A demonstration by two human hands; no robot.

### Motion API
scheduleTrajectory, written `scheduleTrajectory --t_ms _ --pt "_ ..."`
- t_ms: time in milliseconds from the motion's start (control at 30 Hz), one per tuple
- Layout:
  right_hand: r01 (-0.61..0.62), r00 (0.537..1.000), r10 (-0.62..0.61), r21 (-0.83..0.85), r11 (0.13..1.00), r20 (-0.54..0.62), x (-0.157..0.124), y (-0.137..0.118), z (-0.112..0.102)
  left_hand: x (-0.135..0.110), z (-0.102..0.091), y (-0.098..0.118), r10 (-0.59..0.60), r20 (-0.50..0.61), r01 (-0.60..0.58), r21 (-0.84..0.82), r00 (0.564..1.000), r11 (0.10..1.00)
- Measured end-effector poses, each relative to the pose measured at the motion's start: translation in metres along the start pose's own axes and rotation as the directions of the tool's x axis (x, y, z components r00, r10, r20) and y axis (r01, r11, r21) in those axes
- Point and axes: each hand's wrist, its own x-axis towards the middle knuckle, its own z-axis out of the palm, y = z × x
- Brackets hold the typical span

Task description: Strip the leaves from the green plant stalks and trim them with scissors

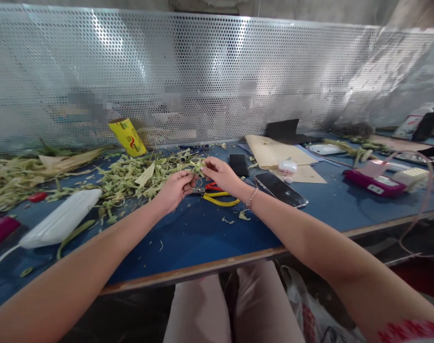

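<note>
My left hand [177, 190] and my right hand [220, 172] meet above the blue table, fingers pinched close together. Between them is a small pale green knotted piece of dried leaf [198, 168], gripped by the fingers of both hands; its lower part is hidden. Pliers with yellow and red handles [221, 202] lie on the table just beneath my hands, their jaws partly covered. To the left spreads a pile of similar pale green knotted leaf pieces [126, 178]. Small leaf scraps [243, 216] lie to the right of the pliers.
A yellow tube [127, 137] stands behind the pile. A white power bank [62, 219] with a cable lies left. Right are a phone [281, 189], a black box [238, 165], beige paper [267, 150] and a purple device [376, 182]. A perforated metal screen [210, 62] borders the back.
</note>
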Motion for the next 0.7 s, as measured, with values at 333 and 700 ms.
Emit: scheduleTrajectory --t_ms 333,700 --pt "-0.184 0.982 0.190 0.277 0.943 0.006 0.0018 -0.0018 0.0037 0.0001 -0.0025 -0.0024 0.100 0.075 -0.113 0.189 0.992 0.975" --pt "-0.370 0.928 0.342 0.495 0.786 0.150 -0.0002 -0.0056 -0.0003 -0.0004 -0.0031 -0.0067 0.133 0.147 -0.171 0.288 0.980 0.942"
